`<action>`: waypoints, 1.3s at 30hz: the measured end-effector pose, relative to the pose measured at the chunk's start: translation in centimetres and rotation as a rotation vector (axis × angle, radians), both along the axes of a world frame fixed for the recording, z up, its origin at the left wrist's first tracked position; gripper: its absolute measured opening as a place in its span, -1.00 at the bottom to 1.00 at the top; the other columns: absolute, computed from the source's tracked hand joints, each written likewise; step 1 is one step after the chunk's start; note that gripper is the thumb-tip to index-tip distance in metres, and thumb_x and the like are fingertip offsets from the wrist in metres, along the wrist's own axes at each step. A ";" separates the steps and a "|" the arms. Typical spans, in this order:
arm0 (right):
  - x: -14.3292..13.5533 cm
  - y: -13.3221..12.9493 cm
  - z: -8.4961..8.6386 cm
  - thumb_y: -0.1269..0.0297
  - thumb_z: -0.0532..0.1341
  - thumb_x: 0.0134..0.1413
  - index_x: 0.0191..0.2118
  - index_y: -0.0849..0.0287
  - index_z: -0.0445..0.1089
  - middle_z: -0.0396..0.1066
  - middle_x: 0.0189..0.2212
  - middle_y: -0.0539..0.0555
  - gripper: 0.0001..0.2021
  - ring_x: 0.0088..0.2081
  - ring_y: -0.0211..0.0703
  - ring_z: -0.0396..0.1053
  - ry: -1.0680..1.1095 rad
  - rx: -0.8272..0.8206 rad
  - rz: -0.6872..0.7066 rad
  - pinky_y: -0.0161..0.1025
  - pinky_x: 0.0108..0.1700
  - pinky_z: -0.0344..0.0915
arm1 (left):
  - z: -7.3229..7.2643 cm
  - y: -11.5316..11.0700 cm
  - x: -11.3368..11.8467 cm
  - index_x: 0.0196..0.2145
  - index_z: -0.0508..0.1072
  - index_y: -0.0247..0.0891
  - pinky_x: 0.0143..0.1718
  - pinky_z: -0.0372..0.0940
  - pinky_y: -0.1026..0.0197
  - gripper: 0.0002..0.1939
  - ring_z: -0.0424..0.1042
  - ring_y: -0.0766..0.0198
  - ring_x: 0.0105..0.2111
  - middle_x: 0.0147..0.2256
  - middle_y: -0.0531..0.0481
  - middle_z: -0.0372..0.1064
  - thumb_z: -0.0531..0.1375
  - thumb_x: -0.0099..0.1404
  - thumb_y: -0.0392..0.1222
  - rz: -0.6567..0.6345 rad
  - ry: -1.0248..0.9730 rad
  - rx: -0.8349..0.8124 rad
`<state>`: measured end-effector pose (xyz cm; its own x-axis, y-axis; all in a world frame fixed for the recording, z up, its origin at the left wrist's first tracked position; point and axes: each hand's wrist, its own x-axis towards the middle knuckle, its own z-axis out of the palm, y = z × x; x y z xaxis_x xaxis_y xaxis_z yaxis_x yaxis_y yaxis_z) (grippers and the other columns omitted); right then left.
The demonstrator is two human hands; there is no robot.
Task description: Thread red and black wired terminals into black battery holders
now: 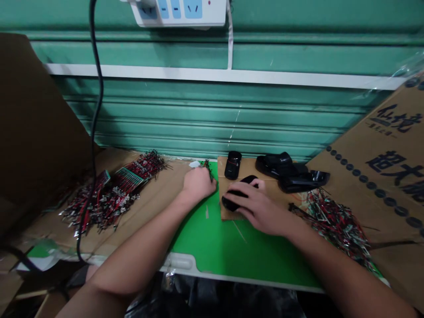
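Observation:
My right hand [256, 205] grips a glossy black oval plastic shell [231, 202], its fingers laid over the top. The shell rests on a flat piece of brown cardboard [227, 214]. Against the back of the board, my left hand [198, 183] is closed, knuckles up; its fingertips are hidden from me. Right by it is a small cluster of thin wired parts [206, 165], and I cannot make out whether any of them is in the fingers. Behind the gripped shell lies another small black shell [233, 164] with a thin red wire across it.
Several black plastic shells [281, 165] are heaped at the back right. Piles of red and black wired parts [112, 198] lie left, with more wired parts [338, 221] right. Cardboard walls flank the green board [212, 256]. A black cable [96, 110] hangs down; a power strip [185, 13] is above.

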<state>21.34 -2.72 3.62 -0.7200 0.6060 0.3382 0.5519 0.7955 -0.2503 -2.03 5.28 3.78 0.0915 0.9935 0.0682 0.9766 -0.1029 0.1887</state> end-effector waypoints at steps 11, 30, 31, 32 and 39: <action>-1.7 -1.7 -0.7 0.38 0.27 0.12 0.33 0.07 0.37 0.43 0.29 0.24 -0.39 0.33 0.13 0.36 0.064 -0.188 0.225 0.33 0.43 0.03 | -0.4 0.0 0.1 -0.45 0.59 -0.23 -0.26 0.40 0.03 -0.73 0.60 -0.16 -0.32 -0.41 -0.35 0.56 0.27 0.25 0.00 0.037 -0.191 0.044; -1.4 0.4 -1.2 0.33 0.28 0.30 -0.03 0.05 0.49 0.60 -0.11 0.10 -0.83 -0.03 0.07 0.51 0.578 -0.074 -0.368 0.08 0.08 0.37 | 0.5 -0.3 1.6 -0.33 0.48 -0.23 -0.38 0.43 0.21 -0.74 0.51 0.28 -0.48 -0.39 -0.02 0.54 0.37 0.21 0.00 -0.143 -1.654 0.102; -1.4 0.5 -1.3 0.32 0.28 0.30 -0.01 0.05 0.49 0.60 -0.11 0.10 -0.82 -0.02 0.07 0.52 0.589 -0.080 -0.371 0.07 0.08 0.38 | 0.4 -0.5 1.7 -0.33 0.48 -0.23 -0.37 0.43 0.21 -0.73 0.51 0.27 -0.48 -0.40 -0.01 0.54 0.38 0.23 0.01 -0.169 -1.641 0.121; -1.4 0.5 -1.5 0.32 0.28 0.30 0.01 0.05 0.49 0.60 -0.10 0.10 -0.80 -0.02 0.07 0.52 0.596 -0.085 -0.373 0.07 0.08 0.38 | 0.3 -0.7 1.8 -0.32 0.49 -0.23 -0.37 0.42 0.21 -0.74 0.49 0.27 -0.48 -0.42 0.00 0.52 0.37 0.27 0.01 -0.205 -1.606 0.148; -1.2 1.1 -2.7 0.27 0.31 0.30 0.26 0.02 0.40 0.62 0.03 0.13 -0.56 0.05 0.10 0.55 0.589 -0.070 -0.394 0.09 0.13 0.40 | -1.0 -3.2 2.9 -0.21 0.62 -0.25 -0.33 0.35 0.23 -0.93 0.43 0.28 -0.38 -0.35 -0.02 0.49 0.35 0.38 -0.21 -0.658 -1.027 0.396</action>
